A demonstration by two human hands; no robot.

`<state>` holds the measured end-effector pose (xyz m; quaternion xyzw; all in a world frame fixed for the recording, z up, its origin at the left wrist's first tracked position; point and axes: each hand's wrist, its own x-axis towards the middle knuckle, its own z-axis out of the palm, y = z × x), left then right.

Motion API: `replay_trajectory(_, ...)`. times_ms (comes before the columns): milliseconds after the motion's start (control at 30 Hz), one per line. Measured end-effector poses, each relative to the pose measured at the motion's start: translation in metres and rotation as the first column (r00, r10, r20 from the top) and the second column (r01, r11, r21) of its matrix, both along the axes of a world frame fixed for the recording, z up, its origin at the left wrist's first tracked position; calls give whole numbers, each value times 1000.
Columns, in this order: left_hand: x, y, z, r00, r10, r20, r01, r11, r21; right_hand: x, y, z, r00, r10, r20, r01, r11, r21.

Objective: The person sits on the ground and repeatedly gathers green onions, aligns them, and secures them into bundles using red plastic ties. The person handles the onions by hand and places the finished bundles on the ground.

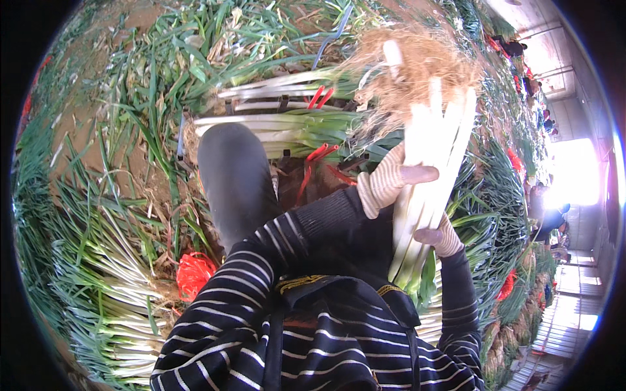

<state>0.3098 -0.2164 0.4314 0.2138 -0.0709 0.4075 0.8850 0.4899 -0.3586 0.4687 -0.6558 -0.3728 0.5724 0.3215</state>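
A thick bunch of long green onions (425, 146) stands tilted in front of me, its fibrous brown roots (430, 58) up and away from my body. Around the white stalks, below the roots, my left hand (391, 182) in a striped glove grips with its thumb across the front. Lower on the same bunch my right hand (442, 237), gloved too, holds the stalks near where they turn green. More green onions (293, 128) lie crosswise on a low dark frame (286, 153) beyond my knee. Red ties (318, 152) stick up around these stalks.
A ball of red plastic twine (194, 274) lies left of my dark-covered knee (234, 171). Piled green onions (117, 303) cover the lower left. Loose leaves (220, 34) litter the earthen floor (88, 171). Several people (552, 222) are far right, near a bright opening.
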Motion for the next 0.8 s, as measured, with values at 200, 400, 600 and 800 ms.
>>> replay_trajectory(200, 9, -12, -9, 994, 69, 85, -39, 948, -316, -2, 15, 27, 997, 73, 22, -65, 965, -255)
replay_trajectory(400, 43, -50, -63, 964, -162, 211, 265, 628, -732, 20, 26, 29, 951, -118, -287, -127, 696, -706)
replay_trajectory(600, 85, -109, -158, 935, -299, 189, 264, 233, -936, 72, 25, -39, 847, -456, -273, -166, 262, -951)
replay_trajectory(800, 90, -80, -309, 836, -548, 7, -35, -67, -997, 88, 84, -238, 757, -593, -273, -208, 177, -962)
